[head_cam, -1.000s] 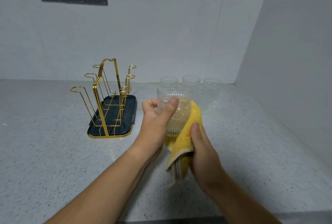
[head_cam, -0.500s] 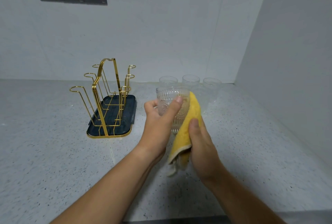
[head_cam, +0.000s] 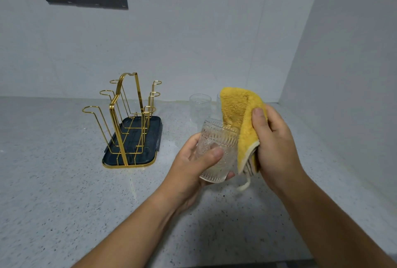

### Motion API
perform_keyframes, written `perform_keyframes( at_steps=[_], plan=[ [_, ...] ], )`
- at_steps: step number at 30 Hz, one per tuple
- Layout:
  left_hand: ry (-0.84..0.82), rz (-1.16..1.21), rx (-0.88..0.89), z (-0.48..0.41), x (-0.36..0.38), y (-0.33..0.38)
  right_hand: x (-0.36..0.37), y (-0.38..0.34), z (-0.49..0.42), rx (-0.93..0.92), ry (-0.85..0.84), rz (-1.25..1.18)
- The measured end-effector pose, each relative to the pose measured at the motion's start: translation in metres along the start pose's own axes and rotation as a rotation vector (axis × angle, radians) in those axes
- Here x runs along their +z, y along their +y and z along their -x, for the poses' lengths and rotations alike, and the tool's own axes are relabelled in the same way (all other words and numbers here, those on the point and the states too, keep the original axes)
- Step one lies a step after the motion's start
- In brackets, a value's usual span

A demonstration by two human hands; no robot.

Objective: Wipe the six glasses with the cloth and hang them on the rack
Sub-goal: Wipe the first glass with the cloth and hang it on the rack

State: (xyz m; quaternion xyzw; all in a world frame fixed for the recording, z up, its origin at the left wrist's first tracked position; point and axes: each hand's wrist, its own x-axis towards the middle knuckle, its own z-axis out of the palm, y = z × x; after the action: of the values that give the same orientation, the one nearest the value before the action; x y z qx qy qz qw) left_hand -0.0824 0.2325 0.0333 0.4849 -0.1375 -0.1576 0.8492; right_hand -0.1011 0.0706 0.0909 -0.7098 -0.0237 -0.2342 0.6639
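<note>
Yellow cloth (head_cam: pixel 242 117) is gripped by the right hand (head_cam: pixel 272 143), draped over the rim of a ribbed glass (head_cam: pixel 217 149) that the left hand (head_cam: pixel 193 166) clasps above the speckled counter (head_cam: pixel 53 181); the gold rack (head_cam: pixel 129 121) stands left, with another glass (head_cam: pixel 199 106) behind.

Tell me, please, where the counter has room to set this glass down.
The counter is bare left of and in front of the rack, and along the right wall beyond the right hand. A narrower strip lies between the rack and the left hand gripping the glass. The back corner is crowded: other glasses stand there, partly behind the cloth.
</note>
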Motion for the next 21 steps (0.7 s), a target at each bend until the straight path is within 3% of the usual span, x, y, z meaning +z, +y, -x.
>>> perform_keyframes(
  at_steps=[6,14,21],
  plan=[
    [-0.040,-0.003,-0.011,0.000,-0.005,0.003,-0.009,-0.016,-0.003,-0.173,-0.222,0.199],
    [-0.029,0.106,-0.029,0.007,-0.017,0.011,-0.041,-0.031,-0.003,-0.105,-0.792,0.521],
    [-0.069,0.132,-0.060,0.010,-0.020,0.005,-0.034,-0.040,0.002,-0.220,-0.847,0.757]
  ],
)
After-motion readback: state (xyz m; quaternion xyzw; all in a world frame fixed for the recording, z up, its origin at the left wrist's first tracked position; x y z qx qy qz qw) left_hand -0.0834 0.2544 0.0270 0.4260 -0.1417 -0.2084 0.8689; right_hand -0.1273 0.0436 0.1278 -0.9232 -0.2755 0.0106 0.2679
